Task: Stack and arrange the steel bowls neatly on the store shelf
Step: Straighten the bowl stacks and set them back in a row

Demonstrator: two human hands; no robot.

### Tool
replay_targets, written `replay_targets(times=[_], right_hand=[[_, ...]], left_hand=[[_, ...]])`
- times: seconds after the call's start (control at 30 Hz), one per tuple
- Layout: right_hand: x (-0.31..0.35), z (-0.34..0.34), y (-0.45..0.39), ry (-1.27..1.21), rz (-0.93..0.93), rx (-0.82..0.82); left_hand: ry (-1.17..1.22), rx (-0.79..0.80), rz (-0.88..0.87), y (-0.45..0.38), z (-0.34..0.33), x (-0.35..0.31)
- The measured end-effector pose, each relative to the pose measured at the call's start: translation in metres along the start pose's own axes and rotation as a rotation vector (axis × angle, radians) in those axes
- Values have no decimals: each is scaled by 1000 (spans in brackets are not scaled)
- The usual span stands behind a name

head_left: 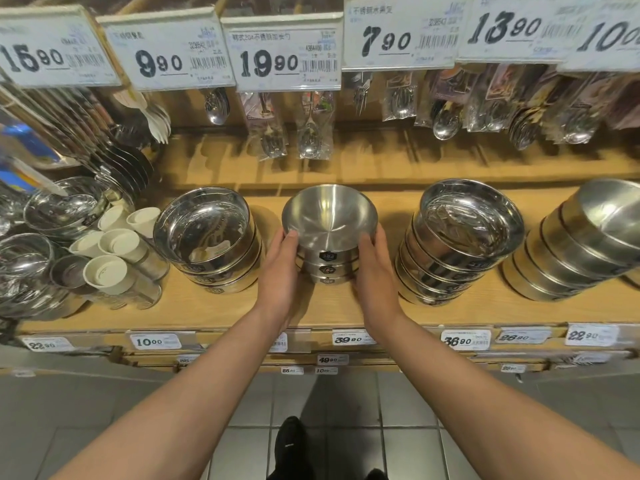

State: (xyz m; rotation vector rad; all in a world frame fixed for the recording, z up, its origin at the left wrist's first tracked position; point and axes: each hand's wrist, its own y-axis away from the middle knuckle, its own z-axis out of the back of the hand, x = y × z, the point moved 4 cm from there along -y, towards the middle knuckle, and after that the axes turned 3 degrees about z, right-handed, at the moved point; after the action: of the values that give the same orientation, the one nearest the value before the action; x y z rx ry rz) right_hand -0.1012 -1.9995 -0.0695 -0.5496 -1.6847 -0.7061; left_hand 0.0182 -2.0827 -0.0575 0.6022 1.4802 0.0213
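Observation:
A short stack of brushed steel bowls (329, 230) stands in the middle of the wooden shelf (304, 313). My left hand (282, 268) holds the stack on its left side, thumb up at the top bowl's rim. My right hand (372, 268) holds the right side the same way. A stack of shiny steel bowls (207, 237) stands to the left. Another shiny stack (460, 237) stands to the right, and a leaning stack of matte bowls (581, 244) is at the far right.
White-lidded steel cups (114, 251) and loose bowls (59, 209) crowd the shelf's left end. Packaged spoons and forks (308, 133) hang above under large price tags. Small price labels (349, 338) line the shelf's front edge. Grey floor tiles and my black shoe (291, 445) lie below.

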Motion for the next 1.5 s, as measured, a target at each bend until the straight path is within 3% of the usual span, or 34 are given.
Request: replay_targets(times=[0.2,0.37,0.5,0.67,0.97,1.5], right_hand=[[1,1,5,-83,-104,35],[-24,44,61,-13,-288,26],[-27,126,95,85,-295,-62],[-1,196,49,88,-230,-220],[2,170,-2,-63,-185,-15],[13,162,-36,-50,-156,1]], left_hand=[[26,-1,18,0,2,3],[-17,-194,110,51,5,39],[-85,-53,113,86,-37,66],[-69,130,100,77,-104,60],[40,137,54,56,-142,56],[173,173,76,29,-158,41]])
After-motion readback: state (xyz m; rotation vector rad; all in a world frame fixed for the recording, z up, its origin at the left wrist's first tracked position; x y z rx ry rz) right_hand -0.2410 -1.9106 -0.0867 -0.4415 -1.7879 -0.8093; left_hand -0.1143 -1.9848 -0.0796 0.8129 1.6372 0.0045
